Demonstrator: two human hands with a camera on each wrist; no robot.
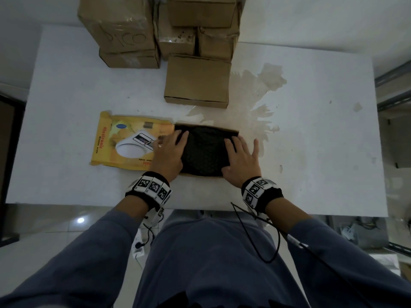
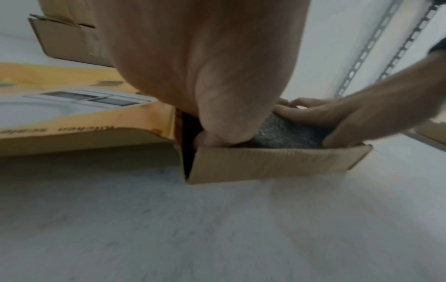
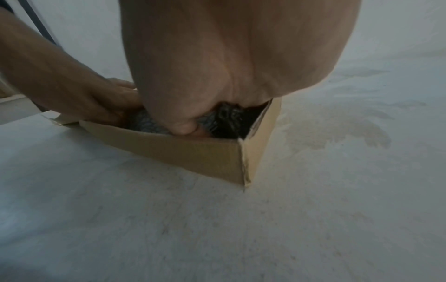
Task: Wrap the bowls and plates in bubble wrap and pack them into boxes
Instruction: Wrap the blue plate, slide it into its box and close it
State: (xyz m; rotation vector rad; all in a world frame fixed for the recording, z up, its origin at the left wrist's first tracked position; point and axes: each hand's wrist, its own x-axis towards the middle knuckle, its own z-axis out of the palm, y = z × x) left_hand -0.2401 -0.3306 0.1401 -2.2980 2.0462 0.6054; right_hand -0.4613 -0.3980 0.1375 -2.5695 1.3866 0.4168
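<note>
A dark bundle wrapped in bubble wrap [image 1: 204, 150] lies inside a shallow open cardboard box [image 1: 200, 175] on the white table. The box's yellow printed lid flap [image 1: 115, 138] lies open to the left. My left hand [image 1: 171, 150] rests flat on the bundle's left side and my right hand [image 1: 240, 156] on its right side, fingers straight and spread. In the left wrist view my left thumb [image 2: 207, 137] dips inside the near left corner of the box [image 2: 265, 164]. In the right wrist view my right thumb [image 3: 183, 126] sits by the bundle [image 3: 144, 122] inside the near wall.
A closed brown box [image 1: 198, 82] stands just behind the open one. Several more cardboard boxes [image 1: 124, 30] are stacked at the table's far edge. A tan stain [image 1: 260, 92] spreads over the table [image 1: 311, 152] to the right. The table's front edge runs close to my body.
</note>
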